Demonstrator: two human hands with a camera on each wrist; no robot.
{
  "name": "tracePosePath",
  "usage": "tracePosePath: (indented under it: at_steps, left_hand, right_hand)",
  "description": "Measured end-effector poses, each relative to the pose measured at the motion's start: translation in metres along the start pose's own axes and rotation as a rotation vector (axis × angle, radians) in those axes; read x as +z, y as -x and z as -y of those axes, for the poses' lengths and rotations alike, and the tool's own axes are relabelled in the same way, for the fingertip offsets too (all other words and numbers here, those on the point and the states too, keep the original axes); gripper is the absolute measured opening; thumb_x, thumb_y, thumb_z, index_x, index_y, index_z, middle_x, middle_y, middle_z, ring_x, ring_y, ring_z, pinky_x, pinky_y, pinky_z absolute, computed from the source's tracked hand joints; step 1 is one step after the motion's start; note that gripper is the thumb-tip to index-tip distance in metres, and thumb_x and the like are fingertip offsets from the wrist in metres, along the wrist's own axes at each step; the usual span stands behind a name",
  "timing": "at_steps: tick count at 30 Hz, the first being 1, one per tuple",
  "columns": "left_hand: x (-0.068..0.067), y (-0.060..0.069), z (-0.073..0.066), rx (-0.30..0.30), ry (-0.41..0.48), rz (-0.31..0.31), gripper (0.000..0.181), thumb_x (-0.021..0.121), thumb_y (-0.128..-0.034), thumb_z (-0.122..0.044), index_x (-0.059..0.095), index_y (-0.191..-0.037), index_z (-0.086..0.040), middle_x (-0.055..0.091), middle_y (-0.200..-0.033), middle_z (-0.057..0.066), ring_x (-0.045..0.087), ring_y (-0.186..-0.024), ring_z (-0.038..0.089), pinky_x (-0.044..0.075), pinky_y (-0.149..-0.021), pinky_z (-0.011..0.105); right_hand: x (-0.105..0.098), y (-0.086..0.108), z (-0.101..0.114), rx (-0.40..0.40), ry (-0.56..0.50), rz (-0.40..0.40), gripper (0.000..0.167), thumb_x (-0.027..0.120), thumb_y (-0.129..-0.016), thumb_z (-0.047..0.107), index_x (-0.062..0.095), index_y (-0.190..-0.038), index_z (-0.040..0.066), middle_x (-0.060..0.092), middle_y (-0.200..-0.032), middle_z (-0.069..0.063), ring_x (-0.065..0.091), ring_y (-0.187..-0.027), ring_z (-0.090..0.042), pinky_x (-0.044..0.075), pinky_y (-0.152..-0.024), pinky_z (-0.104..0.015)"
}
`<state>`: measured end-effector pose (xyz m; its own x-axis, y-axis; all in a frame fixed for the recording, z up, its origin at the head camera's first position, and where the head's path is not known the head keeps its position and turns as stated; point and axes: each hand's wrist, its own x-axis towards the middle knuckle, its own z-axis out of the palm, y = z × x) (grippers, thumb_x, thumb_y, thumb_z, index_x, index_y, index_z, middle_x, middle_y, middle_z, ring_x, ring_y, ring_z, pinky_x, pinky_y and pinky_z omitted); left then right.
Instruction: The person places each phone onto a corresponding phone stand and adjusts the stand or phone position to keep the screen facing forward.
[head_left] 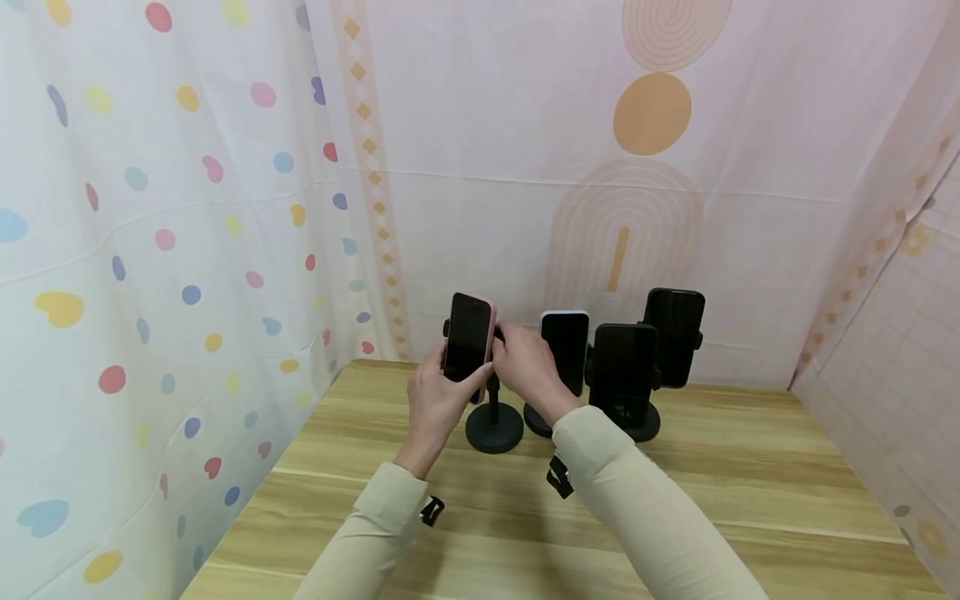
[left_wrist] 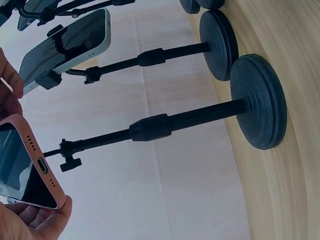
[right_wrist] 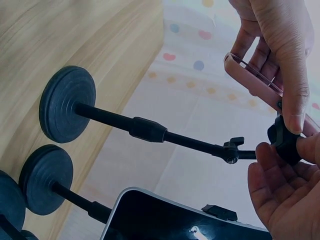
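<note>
A phone in a pink case leans upright at the top of a black phone stand, its dark screen towards me. My left hand grips the phone from below and along its sides. The fingers and thumb of my right hand pinch the stand's black clamp at the phone's edge. Below the clamp, the thin pole runs down to a round black base on the table. In the left wrist view the phone's charging port end faces the camera.
Right of this stand, several phones stand in similar holders: a white-edged phone, a black phone and another black phone further back. They rest on a wooden table. Patterned curtains hang behind and at both sides.
</note>
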<state>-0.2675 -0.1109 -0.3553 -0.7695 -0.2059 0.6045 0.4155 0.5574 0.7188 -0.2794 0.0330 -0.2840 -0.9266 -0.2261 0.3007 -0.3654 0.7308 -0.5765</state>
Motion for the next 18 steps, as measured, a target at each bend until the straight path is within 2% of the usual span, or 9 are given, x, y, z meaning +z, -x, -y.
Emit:
tracePosePath:
  at_steps: [6, 13, 18]
  left_hand:
    - [0.0002, -0.0002, 0.0028, 0.017, -0.022, -0.028, 0.048, 0.084, -0.0770, -0.045, 0.065, -0.104, -0.010, 0.066, -0.088, 0.005, 0.061, -0.073, 0.021, 0.049, -0.063, 0.038]
    - [0.0016, -0.0020, 0.0049, 0.044, -0.051, -0.061, 0.051, 0.085, -0.0767, -0.044, 0.065, -0.107, -0.008, 0.065, -0.088, 0.006, 0.061, -0.075, 0.024, 0.048, -0.064, 0.039]
    - [0.0048, -0.0028, 0.0043, 0.069, -0.071, -0.081, 0.052, 0.085, -0.0762, -0.043, 0.065, -0.107, -0.006, 0.065, -0.088, 0.008, 0.060, -0.076, 0.025, 0.048, -0.065, 0.040]
  right_hand:
    - [0.0002, 0.0011, 0.0004, -0.015, -0.009, 0.010, 0.025, 0.047, -0.106, 0.023, 0.066, -0.118, 0.011, 0.062, -0.082, -0.002, 0.055, -0.065, -0.018, 0.045, -0.059, -0.032]
    - [0.0000, 0.0031, 0.0009, -0.013, -0.026, 0.006, 0.033, 0.048, -0.106, 0.022, 0.061, -0.135, 0.010, 0.064, -0.089, -0.004, 0.055, -0.068, -0.019, 0.045, -0.062, -0.032]
    - [-0.0023, 0.0044, -0.0013, -0.015, -0.039, 0.010, 0.034, 0.047, -0.106, 0.021, 0.059, -0.137, 0.009, 0.065, -0.093, -0.007, 0.056, -0.070, -0.020, 0.046, -0.064, -0.033]
